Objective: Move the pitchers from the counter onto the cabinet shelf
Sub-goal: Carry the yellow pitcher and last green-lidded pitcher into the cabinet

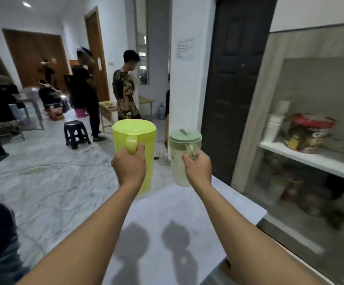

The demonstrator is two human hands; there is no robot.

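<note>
Both arms are extended forward, each hand carrying one pitcher in the air above the far end of the pale grey flat surface [167,212].

Left hand [129,166]: fingers closed around the handle of the tall lime-yellow translucent plastic pitcher [135,140], which has no lid and hangs upright.

Right hand [197,168]: fingers closed around the handle of the smaller clear plastic pitcher with a pale green lid [184,149], also upright. The two pitchers are side by side and apart.

Two dark shadows fall on the surface below them.

The open cabinet stands to the right; its white shelf [310,159] carries a stack of white cups [274,125] and a red-and-yellow printed bag [308,132]. This area is blurred.
</note>
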